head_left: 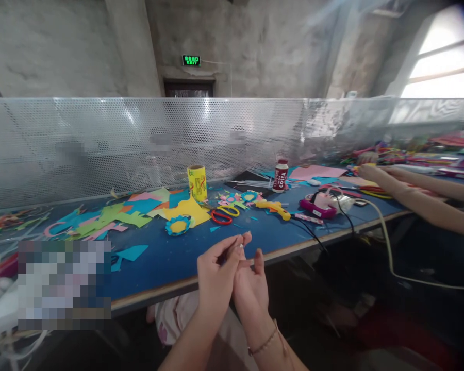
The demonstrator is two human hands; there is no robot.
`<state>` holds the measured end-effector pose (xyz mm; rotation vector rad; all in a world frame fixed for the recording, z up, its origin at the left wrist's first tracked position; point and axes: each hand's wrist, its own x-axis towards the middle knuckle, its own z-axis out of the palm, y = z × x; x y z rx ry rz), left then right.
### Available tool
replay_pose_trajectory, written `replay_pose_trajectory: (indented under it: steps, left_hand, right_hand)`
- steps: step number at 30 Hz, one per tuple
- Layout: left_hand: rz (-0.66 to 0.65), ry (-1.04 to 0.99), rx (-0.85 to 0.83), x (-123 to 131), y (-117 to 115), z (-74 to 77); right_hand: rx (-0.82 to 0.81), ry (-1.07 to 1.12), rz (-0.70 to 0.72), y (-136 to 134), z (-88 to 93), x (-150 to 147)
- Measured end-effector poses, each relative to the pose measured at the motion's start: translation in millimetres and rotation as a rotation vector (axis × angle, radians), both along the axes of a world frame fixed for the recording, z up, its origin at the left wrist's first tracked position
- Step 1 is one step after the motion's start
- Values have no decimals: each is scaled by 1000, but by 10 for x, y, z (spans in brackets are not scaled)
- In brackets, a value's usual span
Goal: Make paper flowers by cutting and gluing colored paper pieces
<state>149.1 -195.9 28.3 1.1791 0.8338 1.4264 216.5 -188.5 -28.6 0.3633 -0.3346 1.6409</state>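
Note:
My left hand (218, 265) is closed in a pinch in front of the table's edge, its fingertips against the fingers of my right hand. A tiny whitish bit (241, 247) shows at the pinch, too small to name. Palm upward, my right hand (252, 286) has its thumb standing apart, while its other fingers are partly hidden behind the left. Beyond both hands lie scissors with red and yellow handles (221, 217), a blue paper flower with a yellow centre (178, 225) and a yellow glue gun (274, 208).
Coloured paper scraps (116, 215) cover the table's left and back. Behind them stand a yellow roll (197, 184) and a dark red bottle (280, 176). A purple device (317, 207) trails cables over the edge. Another person's arms (417, 198) reach in from the right. A perforated partition (112, 144) runs behind.

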Motion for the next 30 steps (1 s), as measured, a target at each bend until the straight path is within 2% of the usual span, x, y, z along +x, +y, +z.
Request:
replay_pose_trajectory:
  steps: [5, 11, 14, 20, 24, 30]
  left_hand:
    - [11, -18, -25, -27, -1, 10]
    - [91, 17, -66, -82, 8, 0]
    - [103, -23, -122, -135, -8, -19]
    - [-100, -317, -174, -197, -59, -44]
    - [-236, -420, -190, -226, -43, -127]
    - [-217, -400, -178, -271, -56, -241]
  right_hand:
    - [-42, 27, 26, -19, 29, -37]
    - [-110, -100, -53, -85, 51, -79]
    - [-165, -147, -44, -177, 73, -128]
    - [-118, -148, 30, -289, 34, -204]
    - [-132, -137, 20, -277, -49, -188]
    - [-171, -133, 36, -255, -109, -164]
